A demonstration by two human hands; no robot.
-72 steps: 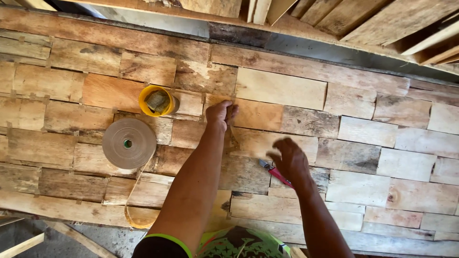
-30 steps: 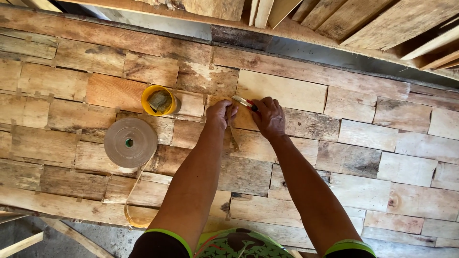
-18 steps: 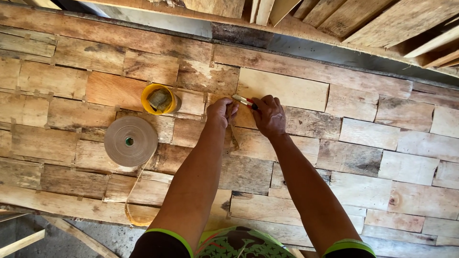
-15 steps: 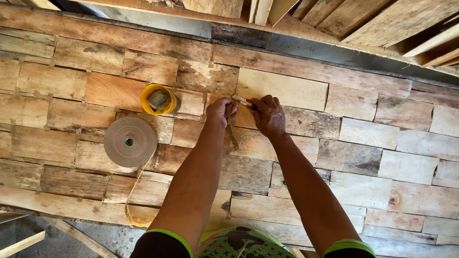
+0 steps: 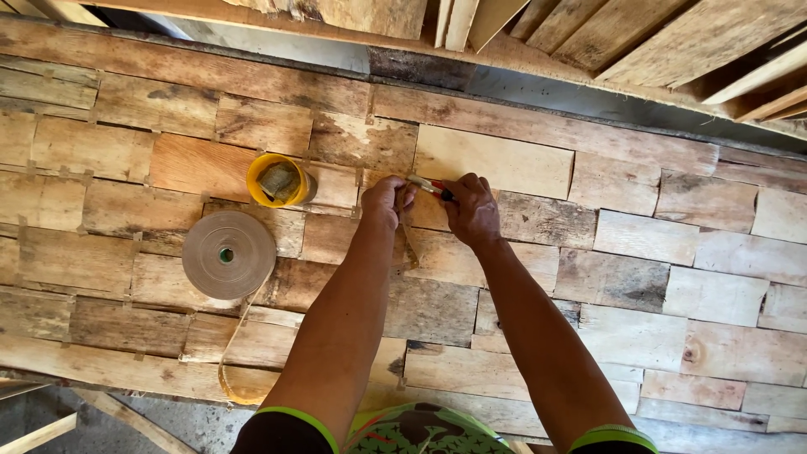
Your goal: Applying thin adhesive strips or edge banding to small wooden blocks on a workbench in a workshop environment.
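**Both hands meet over a seam of veneer patches**

Left of centre lie a tape roll [image 5: 229, 255] and a yellow cup [image 5: 278, 180]. The left hand [image 5: 387, 202] is pinched on a tape strip [image 5: 409, 248]. The right hand [image 5: 472, 210] is closed on a red-handled blade [image 5: 429, 187] between them, arms outstretched. Patchwork wooden desk [image 5: 656, 244]; planks [image 5: 639, 34] across the top.

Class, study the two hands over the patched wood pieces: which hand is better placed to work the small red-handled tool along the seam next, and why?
Probably the right hand: it grips the red-handled tool, tip toward the left hand, which rests beside it on the wood pieces.
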